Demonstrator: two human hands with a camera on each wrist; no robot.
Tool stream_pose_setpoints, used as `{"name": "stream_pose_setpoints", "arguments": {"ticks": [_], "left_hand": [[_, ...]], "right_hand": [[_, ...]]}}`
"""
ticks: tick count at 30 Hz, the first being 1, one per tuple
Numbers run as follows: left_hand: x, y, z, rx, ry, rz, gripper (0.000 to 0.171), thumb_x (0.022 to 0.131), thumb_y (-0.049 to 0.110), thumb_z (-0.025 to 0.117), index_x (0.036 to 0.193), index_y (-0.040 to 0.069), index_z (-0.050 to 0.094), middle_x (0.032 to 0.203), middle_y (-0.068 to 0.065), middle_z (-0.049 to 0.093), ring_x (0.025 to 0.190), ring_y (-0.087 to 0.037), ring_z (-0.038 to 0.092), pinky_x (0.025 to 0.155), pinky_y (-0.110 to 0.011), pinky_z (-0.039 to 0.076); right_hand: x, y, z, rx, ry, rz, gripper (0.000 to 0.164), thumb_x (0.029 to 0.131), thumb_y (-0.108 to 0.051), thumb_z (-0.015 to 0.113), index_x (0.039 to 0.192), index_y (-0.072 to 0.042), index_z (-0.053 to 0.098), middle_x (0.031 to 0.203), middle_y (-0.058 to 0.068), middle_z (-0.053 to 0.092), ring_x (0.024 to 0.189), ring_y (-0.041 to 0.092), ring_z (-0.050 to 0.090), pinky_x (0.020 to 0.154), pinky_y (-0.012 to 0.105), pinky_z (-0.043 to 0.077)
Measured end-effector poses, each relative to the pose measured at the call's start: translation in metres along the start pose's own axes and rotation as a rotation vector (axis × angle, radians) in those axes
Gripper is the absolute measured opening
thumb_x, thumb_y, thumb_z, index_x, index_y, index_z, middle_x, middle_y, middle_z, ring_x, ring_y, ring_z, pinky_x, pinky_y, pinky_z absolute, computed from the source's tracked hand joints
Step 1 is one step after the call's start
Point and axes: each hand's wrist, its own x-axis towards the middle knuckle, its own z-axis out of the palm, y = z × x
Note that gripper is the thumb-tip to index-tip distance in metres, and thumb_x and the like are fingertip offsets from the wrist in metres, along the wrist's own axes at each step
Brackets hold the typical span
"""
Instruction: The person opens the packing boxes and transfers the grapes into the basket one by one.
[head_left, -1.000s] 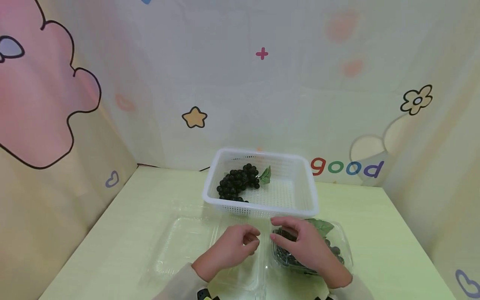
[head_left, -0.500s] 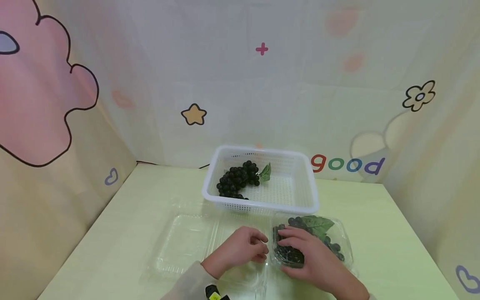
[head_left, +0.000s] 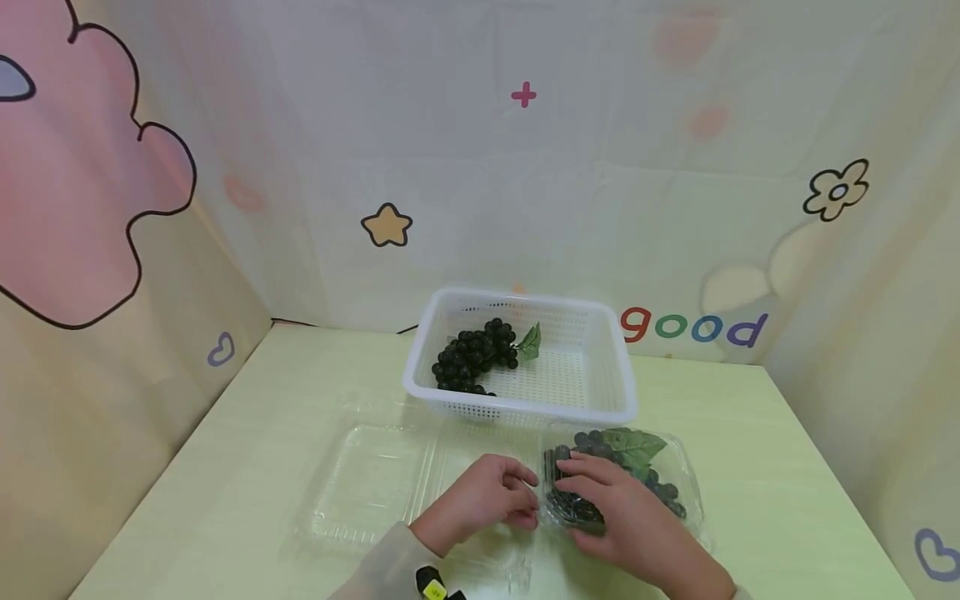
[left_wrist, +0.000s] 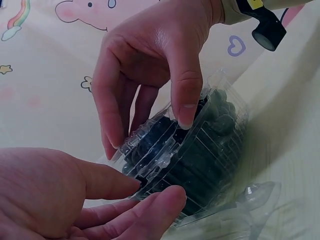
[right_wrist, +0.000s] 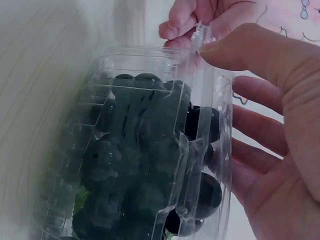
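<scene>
A clear plastic clamshell box (head_left: 684, 475) holds dark grapes (head_left: 663, 490) with a green leaf (head_left: 633, 448). My right hand (head_left: 626, 517) lies over its left part, fingers spread across the lid. The right wrist view shows that hand's thumb (right_wrist: 232, 50) at the rim near one corner. My left hand (head_left: 491, 500) is beside the box's left edge, its fingers loosely bent. In the left wrist view, its fingertips (left_wrist: 172, 200) are right at the box's edge, apart from each other.
An open, unfilled clear clamshell (head_left: 363, 479) lies on the table to the left, partly under my left forearm. Behind stands a white perforated basket (head_left: 592, 408) with a bunch of dark grapes (head_left: 468, 358). A printed curtain (head_left: 465, 167) encloses the table (head_left: 765, 467).
My right hand has come down and right onto the lid, uncovering the leaf. My left hand has shifted slightly right toward the box. In the last half second both hands barely moved.
</scene>
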Motion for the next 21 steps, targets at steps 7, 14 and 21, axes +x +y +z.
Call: {"name": "stream_pose_setpoints", "arguments": {"ticks": [7, 14, 21], "left_hand": [[0.005, -0.004, 0.002, -0.008, 0.013, 0.016, 0.016, 0.092, -0.002, 0.068, 0.107, -0.006, 0.067, 0.085, -0.011, 0.075, 0.068, -0.015, 0.074, 0.068, -0.035, 0.064], [0.007, -0.002, 0.003, 0.006, 0.020, -0.031, 0.011, 0.093, 0.000, 0.069, 0.103, -0.003, 0.068, 0.086, -0.012, 0.075, 0.072, -0.021, 0.076, 0.070, -0.036, 0.064], [0.011, -0.007, 0.005, 0.011, 0.018, -0.066, 0.008, 0.094, 0.002, 0.070, 0.101, -0.002, 0.069, 0.084, -0.010, 0.073, 0.069, -0.020, 0.075, 0.068, -0.036, 0.063]], "right_hand": [[0.001, -0.005, 0.003, -0.032, -0.035, -0.020, 0.051, 0.075, -0.016, 0.087, 0.122, -0.013, 0.070, 0.134, 0.008, 0.065, 0.130, 0.031, 0.060, 0.094, 0.043, 0.059], [0.003, -0.010, 0.003, -0.120, -0.055, -0.033, 0.052, 0.074, -0.016, 0.086, 0.123, -0.015, 0.069, 0.131, 0.006, 0.064, 0.125, 0.026, 0.061, 0.091, 0.040, 0.060], [0.007, -0.012, 0.003, -0.188, -0.066, -0.042, 0.056, 0.071, -0.021, 0.088, 0.123, -0.013, 0.068, 0.126, 0.004, 0.063, 0.117, 0.021, 0.061, 0.090, 0.037, 0.059]]}}
